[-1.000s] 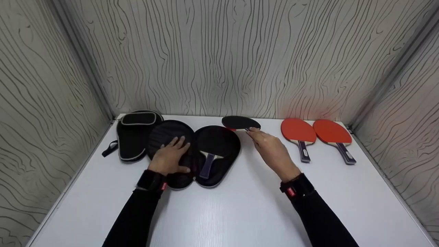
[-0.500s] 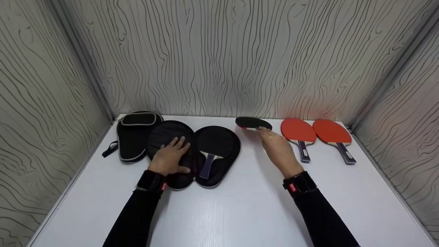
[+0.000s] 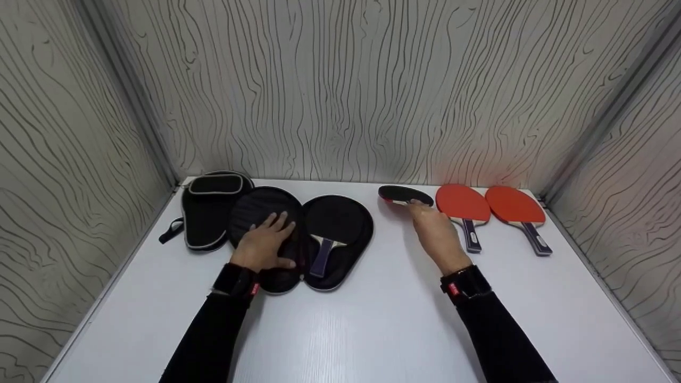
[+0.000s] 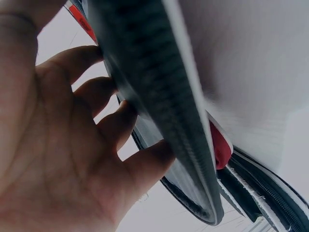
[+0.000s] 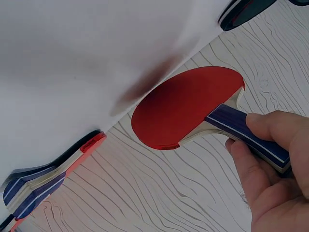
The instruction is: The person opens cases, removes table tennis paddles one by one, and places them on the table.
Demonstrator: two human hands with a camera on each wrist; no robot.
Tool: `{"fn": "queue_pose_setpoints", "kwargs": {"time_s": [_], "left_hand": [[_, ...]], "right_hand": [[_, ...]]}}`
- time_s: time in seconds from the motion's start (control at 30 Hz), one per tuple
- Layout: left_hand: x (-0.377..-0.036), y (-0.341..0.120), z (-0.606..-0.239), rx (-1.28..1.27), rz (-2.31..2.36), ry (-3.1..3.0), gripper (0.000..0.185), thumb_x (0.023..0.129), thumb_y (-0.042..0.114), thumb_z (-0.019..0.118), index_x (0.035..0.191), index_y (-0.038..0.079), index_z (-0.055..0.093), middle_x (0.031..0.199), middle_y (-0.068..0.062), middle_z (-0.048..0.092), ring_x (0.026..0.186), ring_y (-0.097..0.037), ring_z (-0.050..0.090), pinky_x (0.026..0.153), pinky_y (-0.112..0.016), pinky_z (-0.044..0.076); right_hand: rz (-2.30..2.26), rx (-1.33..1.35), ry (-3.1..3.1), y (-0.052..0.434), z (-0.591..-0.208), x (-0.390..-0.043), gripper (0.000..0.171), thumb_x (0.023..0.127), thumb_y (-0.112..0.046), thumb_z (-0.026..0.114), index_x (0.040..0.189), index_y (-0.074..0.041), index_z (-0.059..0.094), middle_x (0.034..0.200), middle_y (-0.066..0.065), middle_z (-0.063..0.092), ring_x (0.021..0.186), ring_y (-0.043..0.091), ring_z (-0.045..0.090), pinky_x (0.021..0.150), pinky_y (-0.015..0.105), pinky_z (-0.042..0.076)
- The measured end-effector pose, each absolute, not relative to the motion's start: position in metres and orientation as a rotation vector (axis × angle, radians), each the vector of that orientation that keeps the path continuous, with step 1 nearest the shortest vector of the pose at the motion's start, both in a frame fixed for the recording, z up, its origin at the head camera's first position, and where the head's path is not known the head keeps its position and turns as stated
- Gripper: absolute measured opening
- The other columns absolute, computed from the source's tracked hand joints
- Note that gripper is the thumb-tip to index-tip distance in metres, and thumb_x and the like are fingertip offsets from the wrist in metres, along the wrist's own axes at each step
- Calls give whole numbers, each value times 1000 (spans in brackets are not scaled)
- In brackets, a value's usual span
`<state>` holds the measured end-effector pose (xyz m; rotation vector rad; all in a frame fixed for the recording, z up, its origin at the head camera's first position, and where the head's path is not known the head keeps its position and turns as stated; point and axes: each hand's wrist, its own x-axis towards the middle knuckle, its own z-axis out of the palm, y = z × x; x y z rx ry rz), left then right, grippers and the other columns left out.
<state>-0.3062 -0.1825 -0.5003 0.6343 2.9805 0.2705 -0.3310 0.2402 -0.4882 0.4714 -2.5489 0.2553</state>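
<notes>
My right grip [image 3: 433,234] clasps a paddle [image 3: 405,194] beside two red paddles [image 3: 463,205]; left grip [image 3: 263,242] lies flat on the open case [image 3: 340,266].

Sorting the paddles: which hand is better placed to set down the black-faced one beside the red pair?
Right: the right hand already grips that paddle next to the red paddles; the left hand rests on the open case.

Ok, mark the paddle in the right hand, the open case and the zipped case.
held paddle [image 3: 405,194], head view, black blade face.
open case [image 3: 357,226], head view, right half's lining.
zipped case [image 3: 205,215], head view, top panel.
</notes>
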Motion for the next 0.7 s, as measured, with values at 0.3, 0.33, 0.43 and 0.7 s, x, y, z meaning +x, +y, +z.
{"fn": "queue_pose_setpoints", "kwargs": {"time_s": [0.3,0.33,0.43,0.7], "left_hand": [[-311,-184,-507,628,212,2993,105,100,58,90,180,7,46,193,-25,31,179,-50,33,133,-82,43],[-312,-185,-508,630,207,2996,105,100,59,90,180,8,45,193,-24,31,179,-50,33,133,-82,43],[-314,-186,-510,629,250,2995,107,97,56,94,179,7,47,193,-25,32,179,-51,32,133,-84,41],[-314,-186,-509,636,283,2975,105,98,53,94,179,5,47,192,-26,33,179,-53,33,132,-85,42]], "right_hand": [[174,488,-2603,233,-493,-329,35,101,20,70,130,5,80,138,25,84,120,46,85,93,57,73],[157,498,-2606,232,-494,-329,35,100,21,70,130,6,80,138,26,84,120,47,84,93,57,73],[124,513,-2621,229,-495,-327,34,99,21,71,130,8,79,140,28,82,116,49,85,88,57,74],[143,489,-2732,233,-494,-325,33,103,5,83,135,9,78,155,30,75,110,55,85,80,57,74]]}}
